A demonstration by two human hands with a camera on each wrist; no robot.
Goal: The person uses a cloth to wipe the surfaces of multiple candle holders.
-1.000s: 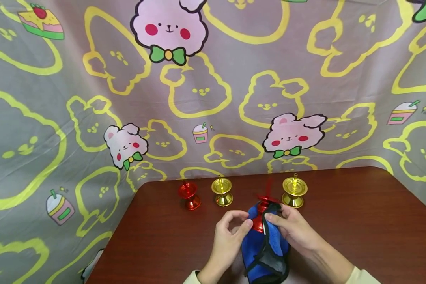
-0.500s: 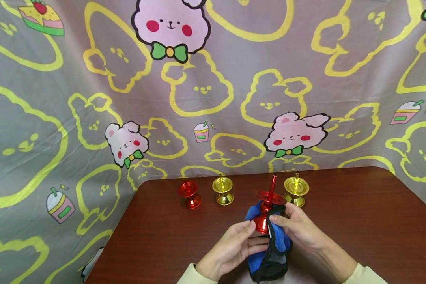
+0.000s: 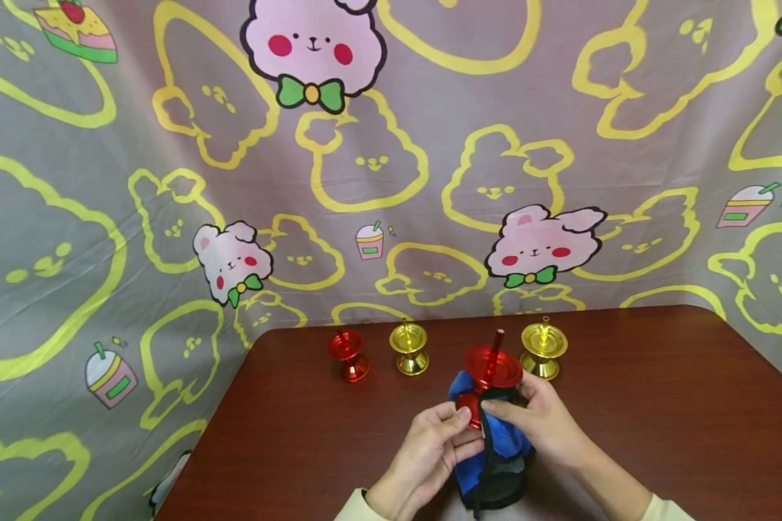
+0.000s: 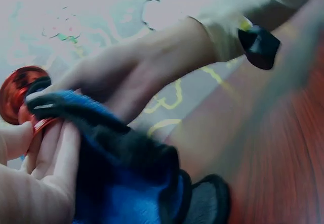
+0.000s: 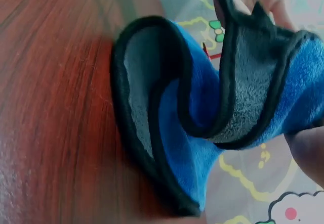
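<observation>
A shiny red candle holder, with a wide dish, a thin upright tube and a flared base, is held above the table and tilts toward the head camera. My left hand grips its base, thumb on top and fingers underneath. A blue and grey cloth with black edging wraps partly round the stem, pinched there by my right hand; its thumb lies on the near fold. In the left wrist view the red dish shows beyond the fingers. The cloth fills much of the right wrist view, its lower part hanging down.
Along the back of the brown table stand a smaller red candle holder and two gold ones, one in the middle and one just behind the held piece. A patterned curtain hangs behind and at the left.
My left hand has shifted from the cloth's left edge to a grip on the red base. The candle holder has tilted so its dish faces the camera more. The cloth's lower part is more bunched.
</observation>
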